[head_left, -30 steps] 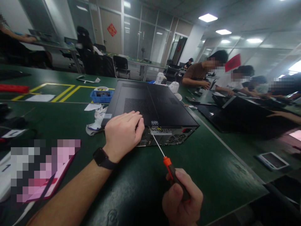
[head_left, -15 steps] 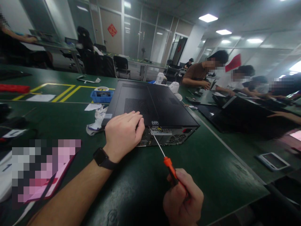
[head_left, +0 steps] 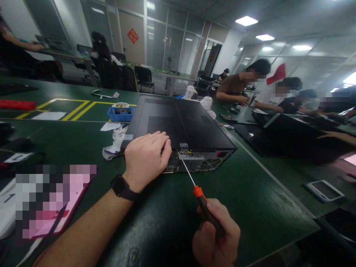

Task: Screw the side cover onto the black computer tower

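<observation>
A black desktop computer case (head_left: 180, 122) lies flat on the green table (head_left: 244, 193), its rear panel with a fan grille facing me. My left hand (head_left: 146, 157) rests on the near left corner of the case, fingers stretched flat over the lid, a dark watch on the wrist. My right hand (head_left: 215, 237) is closed round the handle of a screwdriver (head_left: 194, 187) with an orange collar and a black grip. The thin shaft runs up and left, and its tip touches the top edge of the rear panel beside my left fingers.
A white cloth (head_left: 115, 142) and a blue bin (head_left: 121, 113) sit left of the case. A pink folder (head_left: 55, 200) lies at near left. Other people work on dark cases along the right side (head_left: 278, 133). A white tray (head_left: 324, 190) sits at near right.
My right hand has shifted its grip slightly on the screwdriver handle, as if turning it. The tip stays at the same spot and my left hand has not moved.
</observation>
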Available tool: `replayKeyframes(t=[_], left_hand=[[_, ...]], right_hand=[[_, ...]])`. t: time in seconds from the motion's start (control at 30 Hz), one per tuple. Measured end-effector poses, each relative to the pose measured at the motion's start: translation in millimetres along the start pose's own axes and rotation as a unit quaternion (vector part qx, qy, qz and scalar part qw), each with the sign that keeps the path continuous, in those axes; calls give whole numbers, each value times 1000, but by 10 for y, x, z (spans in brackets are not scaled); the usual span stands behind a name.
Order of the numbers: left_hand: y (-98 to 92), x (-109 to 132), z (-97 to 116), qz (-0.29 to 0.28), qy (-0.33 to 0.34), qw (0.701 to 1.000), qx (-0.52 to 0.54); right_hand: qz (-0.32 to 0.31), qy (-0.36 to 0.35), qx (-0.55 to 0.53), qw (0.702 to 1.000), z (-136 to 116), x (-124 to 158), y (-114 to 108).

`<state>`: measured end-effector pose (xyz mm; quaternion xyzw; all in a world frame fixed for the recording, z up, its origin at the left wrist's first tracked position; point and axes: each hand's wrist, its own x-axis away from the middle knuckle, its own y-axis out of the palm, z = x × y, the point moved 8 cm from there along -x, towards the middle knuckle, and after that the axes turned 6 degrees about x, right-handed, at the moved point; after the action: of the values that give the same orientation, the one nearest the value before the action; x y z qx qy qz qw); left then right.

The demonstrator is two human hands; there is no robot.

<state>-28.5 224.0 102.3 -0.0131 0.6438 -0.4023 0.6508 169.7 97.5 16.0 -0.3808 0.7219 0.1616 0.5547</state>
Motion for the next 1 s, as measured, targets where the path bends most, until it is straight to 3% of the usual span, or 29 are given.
replayKeyframes(t=[0.17,0.37,0.67,0.87,1.0], left_hand=[[3,1,1,-4,2,1000,-2],[10,10,-8,-6,-2,1000,2],[11,6,-9,-10,-5,1000,-2],[14,3,-15,-14,-12,1000,5],[21,3,-25,-16,-15,1000,8]], right_hand=[[-1,3,-34,999,-35,-84,15],[23,-6,37,999,15,44,-36],[0,-1,-56,998,-29,-88,27],[27,-1,53,998,31,70,-33],[10,8,30,999,32,33,-5]])
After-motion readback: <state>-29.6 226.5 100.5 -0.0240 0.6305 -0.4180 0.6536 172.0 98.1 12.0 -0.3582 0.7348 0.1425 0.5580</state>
